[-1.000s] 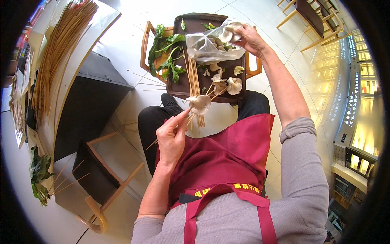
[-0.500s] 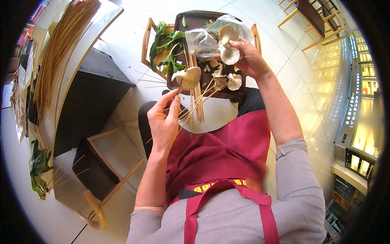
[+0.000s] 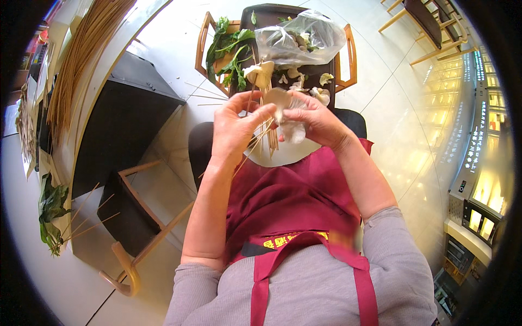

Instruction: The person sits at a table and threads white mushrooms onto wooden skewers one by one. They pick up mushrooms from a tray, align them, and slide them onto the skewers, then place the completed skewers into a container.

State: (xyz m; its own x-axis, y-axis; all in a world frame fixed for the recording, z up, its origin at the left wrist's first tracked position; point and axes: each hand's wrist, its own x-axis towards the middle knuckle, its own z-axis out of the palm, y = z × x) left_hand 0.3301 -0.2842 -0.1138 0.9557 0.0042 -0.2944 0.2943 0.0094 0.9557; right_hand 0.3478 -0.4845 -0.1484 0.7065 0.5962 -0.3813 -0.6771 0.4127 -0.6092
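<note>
In front of my lap, my left hand (image 3: pixel 232 127) and my right hand (image 3: pixel 325 125) have come together around a pale oyster mushroom (image 3: pixel 293 130). My right fingers grip this piece, and its grey-brown cap faces up. The left hand pinches a thin wooden skewer, mostly hidden by the fingers; the left thumb reaches to the mushroom. Just beyond the left fingers, a threaded oyster mushroom (image 3: pixel 262 75) sits on the skewer. Several loose skewers (image 3: pixel 267 142) show below and between the hands. More mushroom pieces (image 3: pixel 319 95) lie on the dark tray (image 3: pixel 272 7).
A clear plastic bag (image 3: pixel 329 43) with mushrooms lies on the tray, which rests on a wooden chair (image 3: pixel 350 57). Green leaves (image 3: pixel 225 51) hang at its left. A large skewer bundle (image 3: pixel 89 60) lies on the left table, above a black box (image 3: pixel 128 117) and another chair (image 3: pixel 128 223).
My right hand has come down and left from beside the bag, bringing the mushroom to my left hand. The left hand has turned inward with the skewer, and its threaded mushroom now sits farther away.
</note>
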